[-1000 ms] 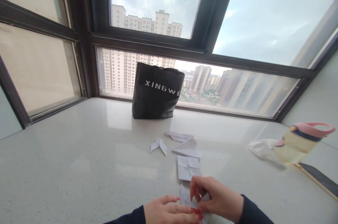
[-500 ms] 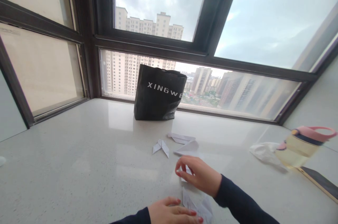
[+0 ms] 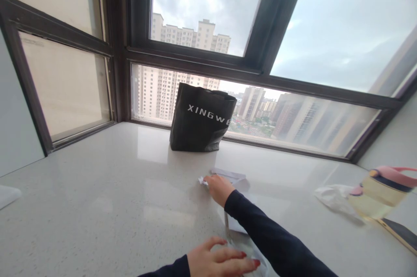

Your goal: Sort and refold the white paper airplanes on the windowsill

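My right hand (image 3: 220, 189) reaches forward over the white countertop, its fingers closed on a small folded white paper piece (image 3: 201, 180). Most of that piece is hidden by the fingertips. Just behind the hand lies another folded paper strip (image 3: 233, 175). A white paper piece (image 3: 235, 225) shows partly under my right forearm. Nearer to me, my left hand (image 3: 216, 259) lies palm down with fingers spread. Its fingertips rest over a whitish sheet (image 3: 259, 259), which they partly cover.
A black bag (image 3: 202, 120) stands by the window. At the right are a pink-lidded bottle (image 3: 378, 196), a crumpled white tissue or wrap (image 3: 335, 198) and a phone (image 3: 402, 233). A white object (image 3: 9, 195) sits at the left edge.
My right hand has moved forward and left from the nearer papers and taken hold of the small folded paper piece. My left hand stays nearly in place. The view has shifted slightly.
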`<state>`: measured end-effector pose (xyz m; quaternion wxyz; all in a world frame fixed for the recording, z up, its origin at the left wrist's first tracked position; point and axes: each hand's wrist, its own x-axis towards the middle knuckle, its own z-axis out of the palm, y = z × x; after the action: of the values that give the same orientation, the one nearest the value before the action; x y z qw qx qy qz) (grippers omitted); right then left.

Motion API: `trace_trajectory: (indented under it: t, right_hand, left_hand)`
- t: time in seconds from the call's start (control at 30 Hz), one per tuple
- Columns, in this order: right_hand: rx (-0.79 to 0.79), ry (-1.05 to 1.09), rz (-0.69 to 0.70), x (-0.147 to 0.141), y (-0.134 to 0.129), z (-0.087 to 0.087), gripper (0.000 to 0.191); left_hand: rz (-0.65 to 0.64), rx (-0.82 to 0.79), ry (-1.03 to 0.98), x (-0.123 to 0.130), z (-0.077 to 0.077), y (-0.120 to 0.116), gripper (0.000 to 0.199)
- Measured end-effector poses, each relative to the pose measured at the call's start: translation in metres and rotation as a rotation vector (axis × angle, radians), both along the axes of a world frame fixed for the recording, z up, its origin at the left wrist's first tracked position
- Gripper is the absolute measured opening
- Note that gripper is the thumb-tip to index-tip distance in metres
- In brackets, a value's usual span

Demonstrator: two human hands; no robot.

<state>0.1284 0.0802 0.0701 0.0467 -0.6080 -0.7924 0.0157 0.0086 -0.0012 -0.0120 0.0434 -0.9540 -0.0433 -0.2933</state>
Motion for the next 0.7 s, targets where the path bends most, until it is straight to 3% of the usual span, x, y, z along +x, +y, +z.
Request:
trace_trajectory:
  t: [0.13,0.2,0.27,0.33,0.4,0.53,0.7]
  right_hand:
    - [0.014,0.178,-0.019,0.016,-0.021,0.016,0.024]
    - [-0.056,0.328,-0.003,0.027,-0.037,0.021,0.019]
    - [-0.2,0.642,0.011,0.041,-0.056,0.021,0.017]
    - [-0.328,0.994,0.015,0.056,-0.073,0.018,0.028]
    - [-0.38,1.186,0.006,0.069,-0.088,0.011,0.037]
    - [-0.447,1.285,-0.029,0.091,-0.102,-0.005,0.031]
    - [-0.636,1.158,0.013,0.103,-0.106,-0.012,0.027]
  left_hand:
    - [-0.014,0.108,-0.155,-0.006,0.014,0.007,0.027]
    - [0.015,0.09,-0.182,-0.009,0.018,0.009,0.025]
    - [0.019,0.067,-0.222,-0.01,0.021,0.008,0.025]
    - [0.013,0.05,-0.303,-0.011,0.024,0.007,0.024]
    - [0.008,0.018,-0.378,-0.011,0.028,0.006,0.021]
    - [0.031,-0.129,-0.446,-0.013,0.037,0.002,0.026]
    - [-0.017,-0.176,-0.47,-0.012,0.036,0.002,0.035]
